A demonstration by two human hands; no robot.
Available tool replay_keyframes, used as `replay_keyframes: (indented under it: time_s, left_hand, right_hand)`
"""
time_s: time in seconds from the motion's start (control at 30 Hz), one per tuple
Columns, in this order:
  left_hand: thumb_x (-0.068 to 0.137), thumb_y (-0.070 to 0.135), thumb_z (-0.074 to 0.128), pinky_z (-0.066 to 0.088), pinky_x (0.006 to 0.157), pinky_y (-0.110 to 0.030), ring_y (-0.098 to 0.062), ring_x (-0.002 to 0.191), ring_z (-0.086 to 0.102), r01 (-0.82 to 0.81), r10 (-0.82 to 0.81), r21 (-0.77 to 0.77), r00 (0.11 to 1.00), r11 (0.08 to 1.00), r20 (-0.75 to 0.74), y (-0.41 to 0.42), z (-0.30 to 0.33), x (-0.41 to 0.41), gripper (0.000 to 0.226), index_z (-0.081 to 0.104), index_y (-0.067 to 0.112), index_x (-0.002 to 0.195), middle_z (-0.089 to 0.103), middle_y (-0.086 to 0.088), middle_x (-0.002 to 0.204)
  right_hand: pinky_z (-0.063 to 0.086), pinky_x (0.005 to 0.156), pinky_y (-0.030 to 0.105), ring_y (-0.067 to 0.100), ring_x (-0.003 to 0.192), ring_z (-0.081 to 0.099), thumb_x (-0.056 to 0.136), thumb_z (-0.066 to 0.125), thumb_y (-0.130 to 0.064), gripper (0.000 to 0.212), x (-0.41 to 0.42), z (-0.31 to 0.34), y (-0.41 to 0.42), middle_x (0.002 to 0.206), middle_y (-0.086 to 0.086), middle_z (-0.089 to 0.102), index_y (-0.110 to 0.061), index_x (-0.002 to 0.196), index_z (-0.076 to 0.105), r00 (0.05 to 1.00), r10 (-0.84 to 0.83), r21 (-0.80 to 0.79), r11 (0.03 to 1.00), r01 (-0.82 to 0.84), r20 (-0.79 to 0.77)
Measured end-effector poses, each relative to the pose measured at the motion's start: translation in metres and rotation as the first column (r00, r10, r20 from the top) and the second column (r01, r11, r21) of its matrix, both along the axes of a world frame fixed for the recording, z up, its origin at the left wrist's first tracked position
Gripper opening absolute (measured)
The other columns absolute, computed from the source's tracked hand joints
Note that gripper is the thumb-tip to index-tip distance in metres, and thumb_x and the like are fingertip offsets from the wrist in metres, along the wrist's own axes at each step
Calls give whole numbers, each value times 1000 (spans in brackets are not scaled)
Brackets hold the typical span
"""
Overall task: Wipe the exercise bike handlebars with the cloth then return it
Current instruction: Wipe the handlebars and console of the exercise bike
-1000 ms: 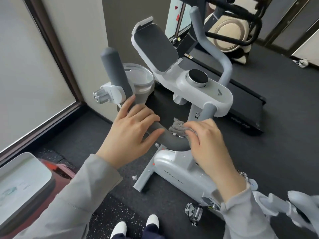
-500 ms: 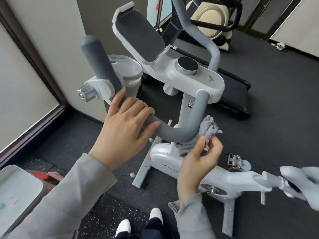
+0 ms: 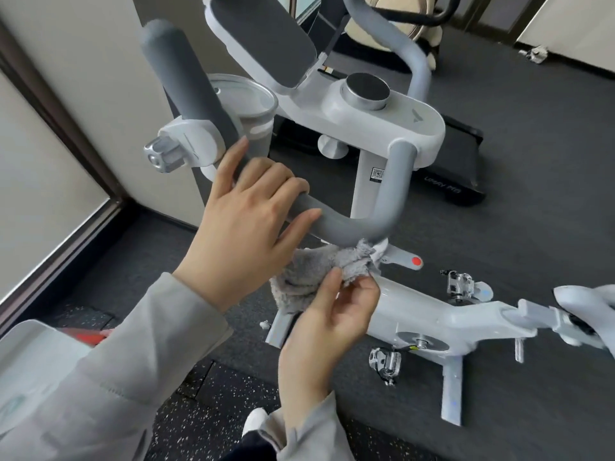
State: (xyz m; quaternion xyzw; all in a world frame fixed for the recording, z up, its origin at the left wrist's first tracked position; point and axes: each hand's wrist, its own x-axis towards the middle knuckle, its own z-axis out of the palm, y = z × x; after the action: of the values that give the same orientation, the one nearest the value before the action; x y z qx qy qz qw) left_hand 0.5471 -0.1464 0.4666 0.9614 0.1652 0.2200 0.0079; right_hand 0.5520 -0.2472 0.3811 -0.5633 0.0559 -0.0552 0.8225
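White exercise bike (image 3: 429,314) stands on the dark floor (image 3: 532,227), legs and pedals visible below the frame. Treadmill (image 3: 462,168) lies on the floor just behind it, another machine (image 3: 392,18) further back near the wall. White bin lid (image 3: 30,354) at the lower left edge.

Grey handlebar (image 3: 352,227) curves from the upright foam grip (image 3: 186,81) on the left, down through a U-bend, then up into the white console (image 3: 382,118) with the round knob (image 3: 366,89). Tablet holder (image 3: 266,38) tilts up behind the console. Cup holder (image 3: 246,104) sits just beside the foam grip; a clamp with a metal knob (image 3: 163,156) is on its left side.

Left hand (image 3: 246,224) grips the handlebar left of the bend, fingers curled over the top, thumb along the bar.

Right hand (image 3: 332,314) is below the bend, pinching the grey cloth (image 3: 316,267) between thumb and fingers. Cloth is bunched up, its top edge touching the underside of the U-bend, the rest hanging between the two hands.
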Motion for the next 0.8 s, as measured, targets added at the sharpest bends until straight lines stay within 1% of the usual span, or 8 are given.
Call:
replay_keyframes:
  time_s: [0.07, 0.13, 0.23, 0.37, 0.47, 0.53, 0.67, 0.8]
  left_hand:
    - [94, 43, 39, 3, 116, -36, -23, 104, 55, 2, -2, -5, 1000, 1000, -1, 0, 1, -1, 37, 62, 16, 103, 62, 2, 96]
    - [93, 42, 41, 3, 116, -35, -24, 103, 55, 2, -2, -10, 1000, 1000, -6, 0, 2, -1, 35, 62, 16, 103, 63, 2, 95]
    - [92, 42, 42, 4, 115, -36, -25, 103, 56, 7, -7, -13, 1000, 1000, -5, -1, 2, -1, 34, 63, 16, 102, 64, 1, 96]
    - [91, 41, 44, 7, 115, -37, -25, 100, 57, 11, -11, -3, 1000, 1000, 6, 0, 3, -1, 33, 63, 16, 101, 65, 0, 95]
    - [91, 40, 46, 10, 114, -39, -25, 99, 58, 17, -17, 1, 1000, 1000, 21, 0, 2, -1, 31, 63, 16, 100, 65, 0, 94]
    - [90, 40, 47, 11, 114, -39, -25, 99, 58, 21, -21, 0, 999, 1000, 24, 1, 2, -2, 31, 63, 16, 101, 65, 0, 95]
    - [91, 39, 47, 12, 115, -38, -24, 104, 57, 43, -43, -27, 999, 999, 13, 1, 4, -5, 33, 62, 15, 109, 65, 0, 102]
    - [91, 29, 51, 27, 109, -36, -26, 107, 53, 117, -112, -51, 990, 992, 90, 7, 12, -22, 30, 60, 11, 113, 63, -3, 109]
  right_hand:
    - [47, 85, 18, 9, 95, 60, 93, 50, 0, 20, 10, 0, -10, 105, 8, 61, -19, 98, 53, 998, -60, -65, 996, 60, -10]
    - [44, 87, 23, 13, 96, 56, 94, 48, 3, 23, 30, 4, -24, 103, 7, 58, -20, 97, 51, 988, -153, -113, 982, 149, -27]
    - [43, 89, 30, 16, 94, 53, 94, 49, 2, 16, 61, 12, -31, 100, 5, 55, -12, 102, 47, 976, -202, -227, 950, 215, 76]
    - [49, 82, 27, 23, 92, 59, 91, 52, 3, 19, 71, 29, -26, 104, 12, 59, -5, 108, 55, 948, -102, -402, 888, 223, 301]
    - [46, 81, 24, 27, 91, 58, 87, 55, 8, 18, 65, 35, -30, 101, 5, 54, 2, 104, 60, 883, -4, -533, 796, 286, 469]
    - [46, 81, 26, 29, 90, 58, 86, 57, 9, 16, 58, 39, -33, 99, 2, 52, 4, 100, 62, 838, 74, -584, 750, 310, 541]
    - [49, 80, 36, 28, 90, 59, 86, 58, 4, 13, 37, 48, -26, 98, -1, 52, 3, 98, 64, 806, 177, -623, 732, 276, 565]
    - [43, 85, 15, 21, 91, 57, 84, 59, 4, 12, 15, 53, -11, 94, 8, 59, 4, 95, 64, 804, 263, -641, 746, 180, 533]
